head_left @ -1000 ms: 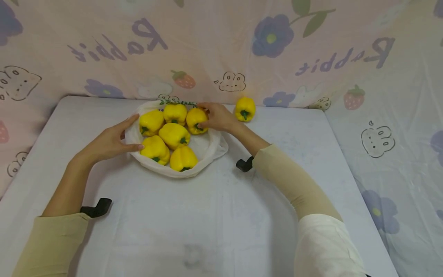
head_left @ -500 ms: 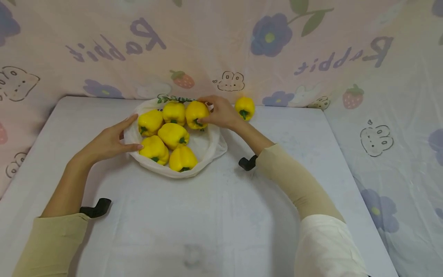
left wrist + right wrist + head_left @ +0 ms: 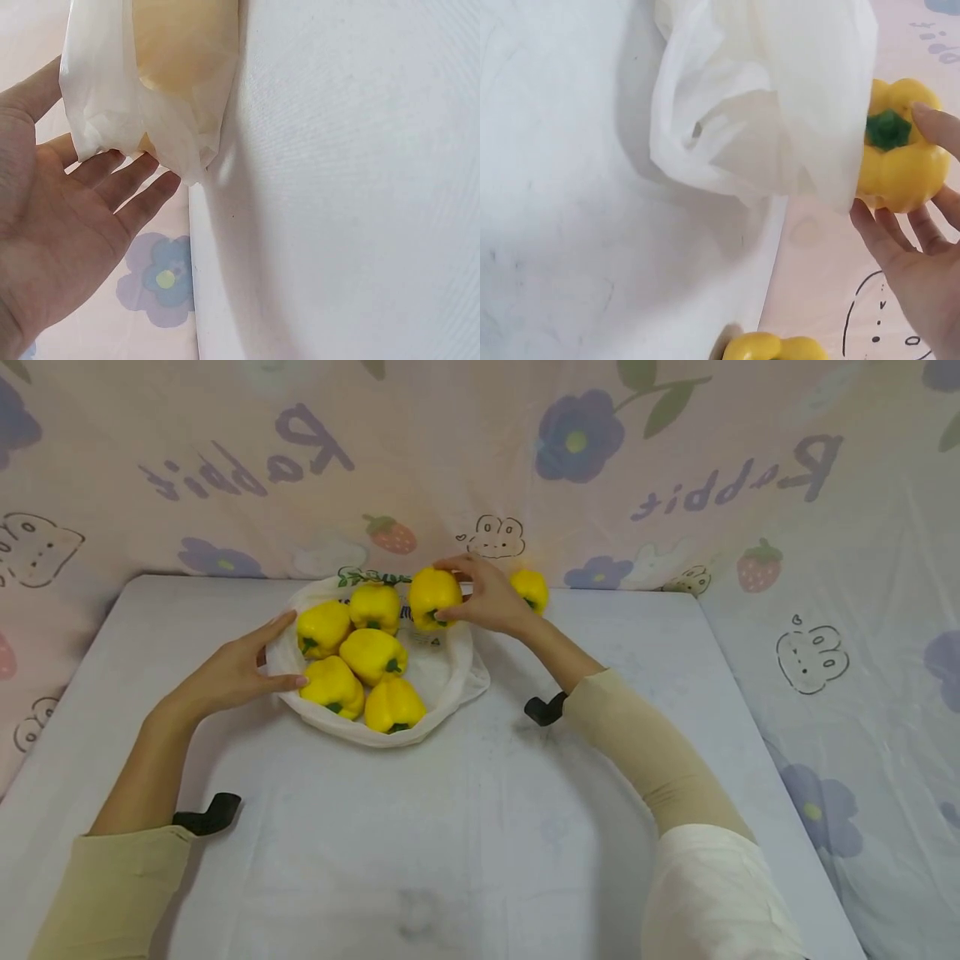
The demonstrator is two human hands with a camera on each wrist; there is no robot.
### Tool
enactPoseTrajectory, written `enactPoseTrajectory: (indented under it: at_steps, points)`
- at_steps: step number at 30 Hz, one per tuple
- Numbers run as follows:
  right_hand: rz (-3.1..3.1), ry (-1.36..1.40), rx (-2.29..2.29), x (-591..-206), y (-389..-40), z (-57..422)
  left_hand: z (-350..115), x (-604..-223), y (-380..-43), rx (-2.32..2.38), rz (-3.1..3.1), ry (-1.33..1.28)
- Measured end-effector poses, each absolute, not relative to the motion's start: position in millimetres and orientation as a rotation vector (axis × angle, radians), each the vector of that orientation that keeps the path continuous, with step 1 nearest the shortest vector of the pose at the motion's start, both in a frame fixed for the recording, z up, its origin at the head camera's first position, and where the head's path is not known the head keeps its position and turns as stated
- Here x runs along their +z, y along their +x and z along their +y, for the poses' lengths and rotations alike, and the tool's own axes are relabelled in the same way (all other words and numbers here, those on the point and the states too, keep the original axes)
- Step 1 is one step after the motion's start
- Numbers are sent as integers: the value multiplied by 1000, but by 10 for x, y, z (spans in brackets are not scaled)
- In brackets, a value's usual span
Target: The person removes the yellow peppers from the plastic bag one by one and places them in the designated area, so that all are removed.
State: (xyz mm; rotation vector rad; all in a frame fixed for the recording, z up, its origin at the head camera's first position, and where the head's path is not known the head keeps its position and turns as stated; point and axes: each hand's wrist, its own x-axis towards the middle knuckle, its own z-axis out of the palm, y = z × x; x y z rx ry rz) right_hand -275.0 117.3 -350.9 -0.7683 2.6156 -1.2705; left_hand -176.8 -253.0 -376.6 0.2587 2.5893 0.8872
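Observation:
A white plastic bag [image 3: 450, 710] with dark printing stands with its mouth wide, holding several yellow bell peppers [image 3: 372, 655] with green stems. At its left side my left hand [image 3: 228, 672] holds the bag, thumb over the near rim and fingers at the outer wall; in the left wrist view these fingers [image 3: 139, 187] meet the gathered plastic. Above the bag's back right rim, my right hand [image 3: 491, 597] grips another yellow bell pepper [image 3: 435, 599] between thumb and fingers. That pepper [image 3: 907, 169] shows its green stem end in the right wrist view.
One more yellow bell pepper [image 3: 531, 589] sits on the white table [image 3: 480, 827] near the back edge, just behind my right hand. A patterned curtain [image 3: 420, 452] hangs behind the table. Black curved pieces [image 3: 213, 814] jut from both sleeves.
My right hand has raised its bell pepper out of the bag's back right part, up and slightly right to rim level. The left hand stays on the bag.

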Motion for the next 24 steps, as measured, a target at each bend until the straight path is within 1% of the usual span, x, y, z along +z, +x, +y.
enactPoseTrajectory:
  at_steps: [10,17,24]
  points:
    - [2571,-628,-1355,-3468,-2786,1351,-2520,-3761,-1759,897,2596,263]
    - [2528,-632,-1431,-3441,-2795,1507,-2507,-3763,-1755,915,2591,251]
    - [2590,-572,-1368,-3417,-2847,1653,-2506,-3755,-1750,938,2600,247]
